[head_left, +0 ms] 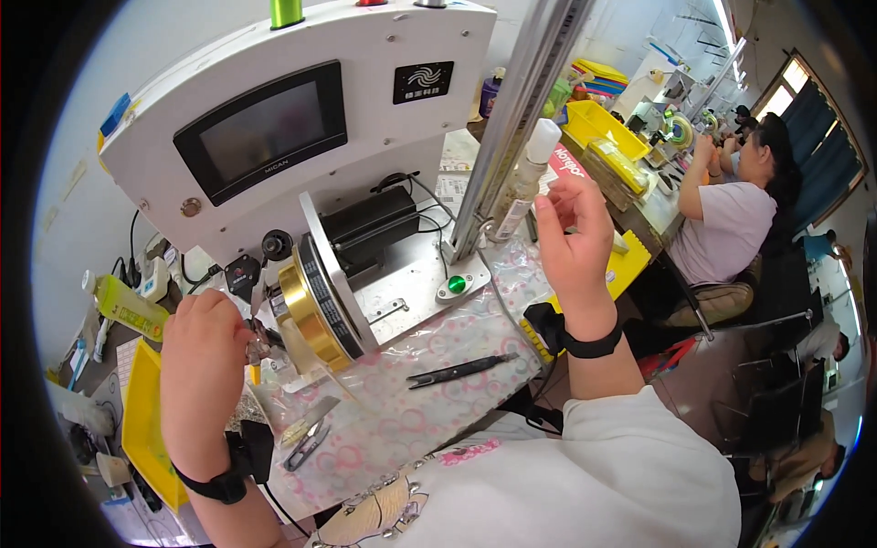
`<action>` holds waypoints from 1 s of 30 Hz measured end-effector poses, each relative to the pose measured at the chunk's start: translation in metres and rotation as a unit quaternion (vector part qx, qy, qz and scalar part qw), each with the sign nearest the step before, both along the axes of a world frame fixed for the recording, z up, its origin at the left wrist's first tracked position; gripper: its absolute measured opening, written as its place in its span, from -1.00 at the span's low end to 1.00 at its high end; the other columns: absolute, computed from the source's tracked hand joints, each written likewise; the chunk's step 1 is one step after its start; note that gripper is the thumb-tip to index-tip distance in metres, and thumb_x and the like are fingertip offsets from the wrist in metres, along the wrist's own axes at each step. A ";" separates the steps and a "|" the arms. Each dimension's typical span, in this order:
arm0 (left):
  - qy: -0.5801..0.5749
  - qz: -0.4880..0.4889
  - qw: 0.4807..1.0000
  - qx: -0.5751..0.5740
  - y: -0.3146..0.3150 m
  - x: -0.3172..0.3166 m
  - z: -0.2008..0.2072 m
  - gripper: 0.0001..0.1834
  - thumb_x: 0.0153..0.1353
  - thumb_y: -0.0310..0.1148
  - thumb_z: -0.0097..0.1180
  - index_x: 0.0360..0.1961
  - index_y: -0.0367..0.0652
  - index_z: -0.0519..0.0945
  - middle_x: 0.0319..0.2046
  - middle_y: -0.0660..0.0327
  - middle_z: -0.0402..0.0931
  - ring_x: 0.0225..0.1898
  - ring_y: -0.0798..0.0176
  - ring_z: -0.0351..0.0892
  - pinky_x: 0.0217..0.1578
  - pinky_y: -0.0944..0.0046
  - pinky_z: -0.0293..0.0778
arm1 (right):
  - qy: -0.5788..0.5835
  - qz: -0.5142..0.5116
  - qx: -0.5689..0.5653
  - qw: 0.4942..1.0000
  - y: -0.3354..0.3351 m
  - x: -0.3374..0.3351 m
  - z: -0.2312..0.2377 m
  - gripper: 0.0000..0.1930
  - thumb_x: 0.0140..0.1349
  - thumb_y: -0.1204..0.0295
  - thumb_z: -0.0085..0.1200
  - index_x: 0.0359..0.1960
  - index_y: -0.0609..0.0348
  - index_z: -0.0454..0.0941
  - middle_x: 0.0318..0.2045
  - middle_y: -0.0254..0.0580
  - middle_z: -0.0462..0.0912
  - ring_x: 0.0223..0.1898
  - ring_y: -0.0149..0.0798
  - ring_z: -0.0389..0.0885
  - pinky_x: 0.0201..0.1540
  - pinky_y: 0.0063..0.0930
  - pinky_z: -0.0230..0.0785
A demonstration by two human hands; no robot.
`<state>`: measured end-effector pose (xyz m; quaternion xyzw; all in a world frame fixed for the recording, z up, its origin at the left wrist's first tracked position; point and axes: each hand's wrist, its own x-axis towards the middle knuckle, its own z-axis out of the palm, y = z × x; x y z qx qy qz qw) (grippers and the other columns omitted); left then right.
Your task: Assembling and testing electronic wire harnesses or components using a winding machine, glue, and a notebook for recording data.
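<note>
At the left, my left hand [203, 352] is closed, its fingertips pinched around something small and shiny that I cannot make out. It is beside the gold wheel [311, 320] of a white tabletop machine [365, 119]. A small black part [242, 276] of the machine sits just above those fingers. My right hand [577, 239] is raised to the right of the metal upright [516, 119]. Its fingers curl in, with thumb and index tip close together; whatever they may hold is too small to see. A clear bottle with a white cap [525, 178] stands just left of this hand.
Tweezers [311, 446] and a black pen-like tool [461, 370] lie on the patterned table cover [402, 425]. A yellow tray [146, 429] and a green bottle [128, 306] are at the left. Another person [731, 205] works at a bench on the right.
</note>
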<state>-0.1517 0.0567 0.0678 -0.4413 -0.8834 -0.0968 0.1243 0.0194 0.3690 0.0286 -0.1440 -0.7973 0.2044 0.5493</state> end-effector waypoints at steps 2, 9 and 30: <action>0.014 0.003 1.000 0.008 -0.007 0.000 0.003 -0.88 -0.13 -0.54 0.14 -0.54 -0.25 0.44 -0.41 0.13 0.40 -0.28 0.02 0.37 -0.27 0.10 0.29 | -0.032 0.018 -0.087 0.996 -0.002 0.002 0.002 -0.76 0.08 0.43 0.15 -0.24 0.22 0.43 -0.45 -0.25 0.53 -0.53 -0.39 0.45 -0.47 -0.57 0.28; -0.019 0.076 0.995 0.055 -0.032 0.024 0.007 -0.87 -0.12 -0.58 0.11 -0.52 -0.27 0.40 -0.39 0.10 0.39 -0.27 -0.01 0.36 -0.25 0.12 0.28 | 0.053 0.099 -0.122 0.986 0.007 -0.012 0.050 -0.49 0.05 0.34 0.20 0.02 0.21 0.29 -0.19 -0.14 0.51 -0.44 -0.39 0.49 -0.34 -0.46 0.36; -0.388 -0.226 0.821 0.353 0.059 0.103 0.051 -0.68 0.02 -0.44 0.21 -0.15 -0.22 0.53 -0.37 0.28 0.50 -0.38 0.45 0.45 -0.38 0.46 0.33 | -0.013 0.533 -0.411 0.740 -0.031 0.030 0.120 -0.79 0.24 0.34 0.02 -0.30 0.25 0.57 -0.28 -0.13 0.63 -0.73 -0.56 0.37 -0.73 -0.73 0.09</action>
